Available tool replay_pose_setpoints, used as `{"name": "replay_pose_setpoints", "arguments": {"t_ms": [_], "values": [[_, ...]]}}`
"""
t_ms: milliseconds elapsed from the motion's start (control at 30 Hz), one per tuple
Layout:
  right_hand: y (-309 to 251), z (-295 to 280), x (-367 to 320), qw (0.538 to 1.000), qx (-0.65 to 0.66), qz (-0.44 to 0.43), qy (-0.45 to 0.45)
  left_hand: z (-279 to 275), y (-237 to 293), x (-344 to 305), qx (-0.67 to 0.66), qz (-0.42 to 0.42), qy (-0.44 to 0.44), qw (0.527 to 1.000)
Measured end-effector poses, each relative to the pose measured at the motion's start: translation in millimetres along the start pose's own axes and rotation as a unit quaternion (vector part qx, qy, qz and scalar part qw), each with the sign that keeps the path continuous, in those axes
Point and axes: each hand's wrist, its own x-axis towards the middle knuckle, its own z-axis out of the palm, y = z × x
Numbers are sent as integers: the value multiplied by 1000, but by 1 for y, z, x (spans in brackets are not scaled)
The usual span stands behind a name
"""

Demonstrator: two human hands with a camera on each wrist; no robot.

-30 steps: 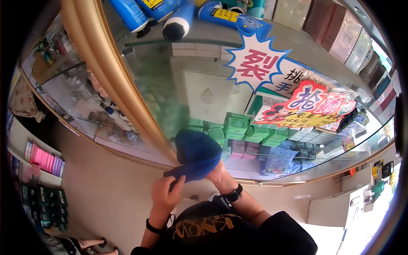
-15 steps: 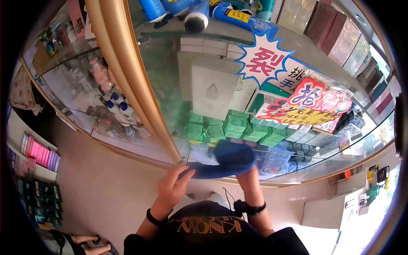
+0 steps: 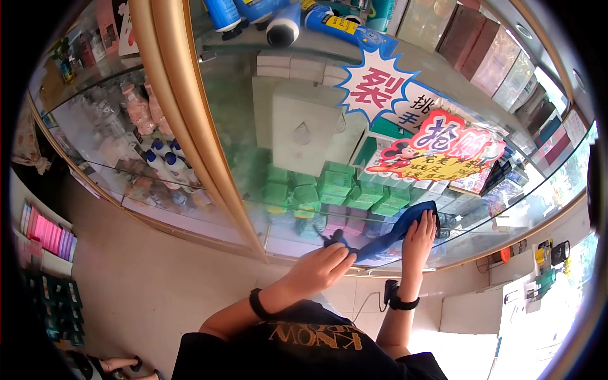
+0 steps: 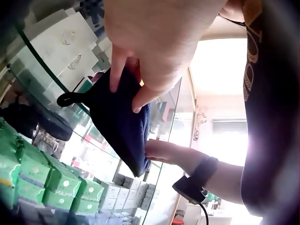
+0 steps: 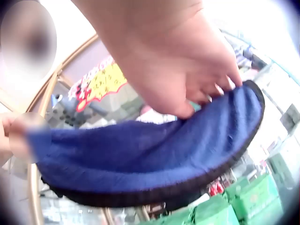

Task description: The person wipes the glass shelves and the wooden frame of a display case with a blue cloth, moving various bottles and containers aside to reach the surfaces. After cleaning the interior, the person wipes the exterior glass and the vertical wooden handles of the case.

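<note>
A blue cloth item (image 3: 386, 239) with dark edging is stretched between both hands above the glass counter's front edge. My left hand (image 3: 322, 269) pinches its narrow left end, where a dark loop sticks out; the loop also shows in the left wrist view on the cloth (image 4: 119, 117), beside the left hand (image 4: 152, 47). My right hand (image 3: 418, 244) grips the wide far end, fingers bent over its upper edge. In the right wrist view the cloth (image 5: 140, 150) sags in a curve, with the right hand (image 5: 183, 70) holding its top edge.
A glass display counter with a gold frame (image 3: 190, 107) spans the front. Inside stand green boxes (image 3: 335, 183). Blue tubes (image 3: 342, 28) and a starburst sign (image 3: 373, 85) are at the top. At left are pink items on a shelf (image 3: 50, 234).
Both hands have moved right with the cloth. It was bunched and rounded before and now lies drawn out, flatter, with the right hand higher at its far end.
</note>
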Motion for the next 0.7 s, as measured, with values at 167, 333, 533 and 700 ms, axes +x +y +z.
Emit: {"name": "replay_pose_setpoints", "arguments": {"t_ms": [167,333,533,700], "values": [[-45,-14,-3,996,48,-73,-11,-40,-10,-35,34,-109,-5,993],[-118,-7,-17,981,107,-159,-43,-81,-20,-82,139,-188,44,971],[-223,5,-34,933,226,-269,-81,-129,-24,-137,247,-285,114,919],[-290,34,-50,901,287,-318,-72,-146,-26,-170,302,-329,139,884]]}}
